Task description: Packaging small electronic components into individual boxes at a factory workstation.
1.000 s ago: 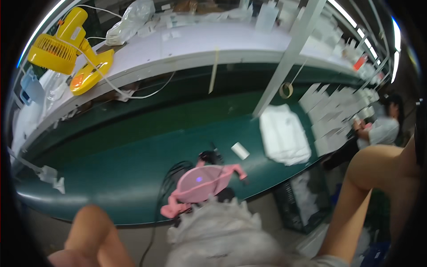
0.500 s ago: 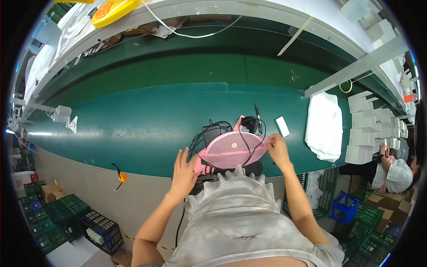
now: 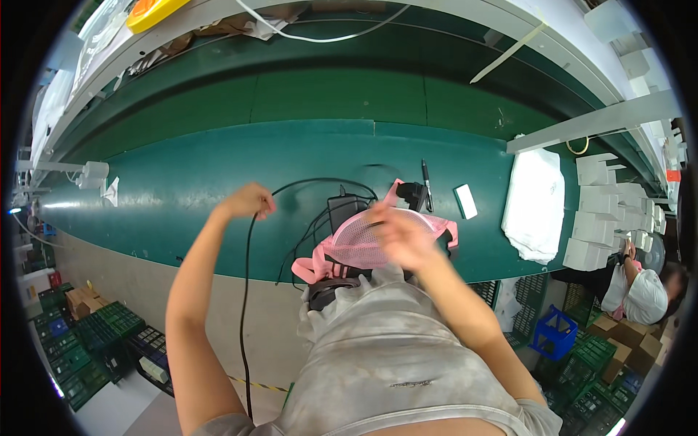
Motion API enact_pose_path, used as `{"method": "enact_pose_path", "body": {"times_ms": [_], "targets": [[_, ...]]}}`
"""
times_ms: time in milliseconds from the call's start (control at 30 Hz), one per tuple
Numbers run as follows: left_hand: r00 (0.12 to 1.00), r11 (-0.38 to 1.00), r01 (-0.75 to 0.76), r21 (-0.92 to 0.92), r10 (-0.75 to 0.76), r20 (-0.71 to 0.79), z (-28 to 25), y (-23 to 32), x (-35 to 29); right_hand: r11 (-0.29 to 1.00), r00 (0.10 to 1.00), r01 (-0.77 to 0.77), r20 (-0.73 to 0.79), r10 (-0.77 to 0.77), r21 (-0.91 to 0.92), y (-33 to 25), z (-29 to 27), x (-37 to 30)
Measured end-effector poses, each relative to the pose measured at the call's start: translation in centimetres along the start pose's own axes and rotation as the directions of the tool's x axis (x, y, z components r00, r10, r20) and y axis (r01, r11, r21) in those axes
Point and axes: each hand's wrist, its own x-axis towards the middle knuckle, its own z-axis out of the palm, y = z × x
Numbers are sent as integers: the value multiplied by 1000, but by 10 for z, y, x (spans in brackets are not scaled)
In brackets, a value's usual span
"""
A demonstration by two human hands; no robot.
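My left hand (image 3: 251,201) is closed around a black cable (image 3: 313,181), which hangs down past the table's front edge and arches right toward the other hand. Smeared by motion, my right hand (image 3: 406,238) hovers over a pink mesh bag (image 3: 358,243), its fingers pinched where the cable's arc comes down; a short dark piece shows at the fingertips. The bag lies at the table's front edge against my body, with pink straps and black buckles. A black box-shaped device (image 3: 343,211) with a cord sits behind its left side. More black cord lies in loops left of it.
Behind the bag's right side are a black pen (image 3: 427,185) and a small white box (image 3: 465,201). Folded white material (image 3: 534,207) and stacked white boxes (image 3: 590,218) stand farther right. A shelf edge spans the back. Crates (image 3: 98,327) stand on the floor; a co-worker (image 3: 636,291) is at right.
My left hand has gone from the bag's left edge up and left, lifting the cable. My right hand has left the bag's right end and moved left over it. Cord loops no longer cross the bag.
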Motion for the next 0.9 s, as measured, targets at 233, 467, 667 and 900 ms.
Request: {"method": "enact_pose_path", "body": {"times_ms": [233,467,667,900], "targets": [[998,309,-55,-949,28,-49,-43,124,-14,-837,939,154,-186,289,-525,67,-44,23],[999,793,44,-608,-54,1,-26,132,-93,-624,918,-347,-117,-379,-701,-41,-62,-5],[950,458,-153,-876,311,-3,9,139,-124,-635,847,-405,-532,11,-658,-70,-83,19],[719,172,236,-957,631,290,77,97,-142,-783,957,-243,-273,-97,-573,-33,-94,-22]]}}
